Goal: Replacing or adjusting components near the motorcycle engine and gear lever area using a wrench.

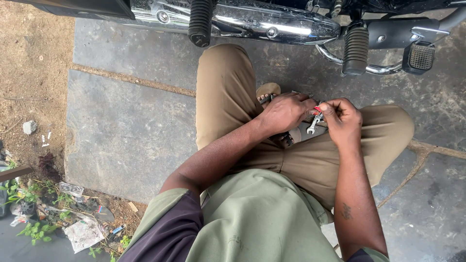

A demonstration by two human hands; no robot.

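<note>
I squat on stone slabs beside a motorcycle, looking down at my knees in tan trousers. My left hand [285, 112] and my right hand [342, 119] meet above my lap, fingers closed around a small cluster of metal pieces. A small silver open-end wrench [313, 125] hangs down between the two hands, and a small red item [318, 108] shows at my right fingertips. Which hand bears the wrench is unclear. A sandalled foot [268, 90] peeks out beyond my left hand.
The motorcycle's chrome exhaust [272, 24], two ribbed black footpegs [200, 22] [356, 51] and a brake pedal [421, 57] run along the top. Grey stone paving [126, 131] lies left, with bare soil [34, 63], weeds and litter [83, 233] beyond.
</note>
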